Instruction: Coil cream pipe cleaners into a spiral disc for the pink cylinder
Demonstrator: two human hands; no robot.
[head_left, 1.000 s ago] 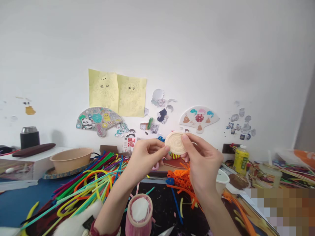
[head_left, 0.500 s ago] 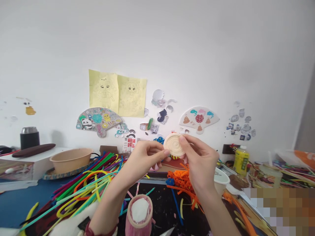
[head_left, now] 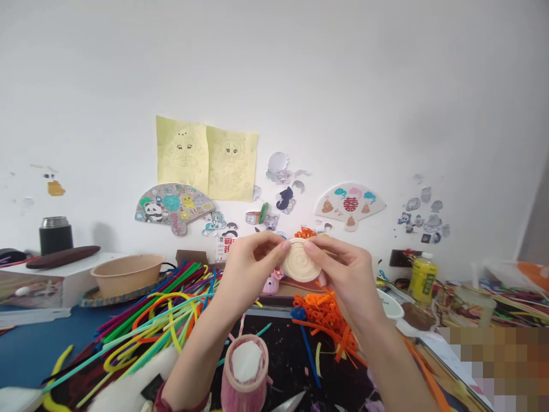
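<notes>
A round cream disc coiled in a spiral (head_left: 302, 261), seemingly of pipe cleaner, is held up in front of me. My left hand (head_left: 258, 269) pinches its upper left edge between thumb and fingers. On the upper right edge, the thumb and fingers of my right hand (head_left: 343, 269) press together. Below stands a pink cup-shaped piece (head_left: 244, 375) with a cream rim and a white top, on the dark work mat (head_left: 283, 349). My fingertips behind the disc are partly hidden.
Colourful pipe cleaners (head_left: 163, 315) spread at left beside a tan bowl (head_left: 126, 272). Orange pipe-cleaner pieces (head_left: 321, 317) lie right of centre. A scissor-like blade (head_left: 291, 402) points up at the front edge. A yellow bottle (head_left: 422, 278) and a white cup (head_left: 390, 306) stand at right.
My left hand has shifted from the disc's lower left edge to its upper left edge. The disc sits slightly lower, and both thumbs are now closer together along its top.
</notes>
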